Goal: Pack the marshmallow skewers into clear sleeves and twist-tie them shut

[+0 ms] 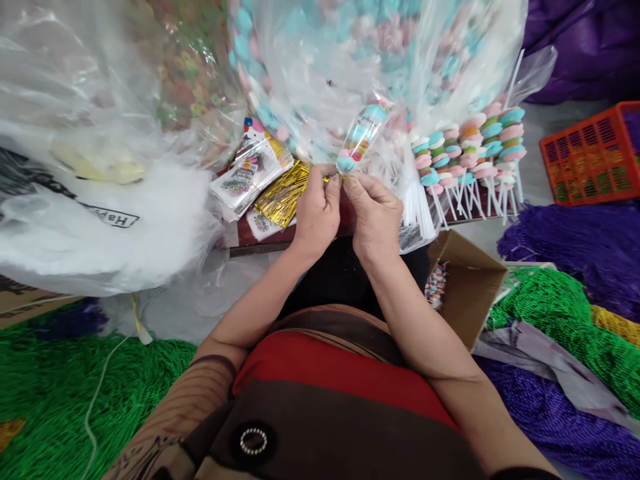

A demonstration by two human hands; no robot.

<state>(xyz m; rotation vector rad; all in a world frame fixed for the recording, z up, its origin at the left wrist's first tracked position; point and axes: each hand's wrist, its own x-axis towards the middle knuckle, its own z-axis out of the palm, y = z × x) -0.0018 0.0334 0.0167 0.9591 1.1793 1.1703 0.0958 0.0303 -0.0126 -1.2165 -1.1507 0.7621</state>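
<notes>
My left hand (pixel 317 212) and my right hand (pixel 374 212) meet in front of me, fingers pinched together at the bottom of a small clear bag (pixel 361 136) of pastel candy pieces on a stick. A thin gold twist tie (pixel 331 177) shows between my fingertips at the bag's neck. The bag tilts up and to the right from my hands. A pile of gold twist ties (pixel 283 195) lies just left of my left hand, beside printed clear sleeves (pixel 250 172).
A row of unwrapped candy sticks (pixel 470 157) stands to the right. Big clear bags of candy (pixel 350 60) fill the back. An open cardboard box (pixel 467 283) sits at my right, an orange crate (pixel 595 153) farther right. Green (pixel 55 380) and purple (pixel 580 247) bead piles surround me.
</notes>
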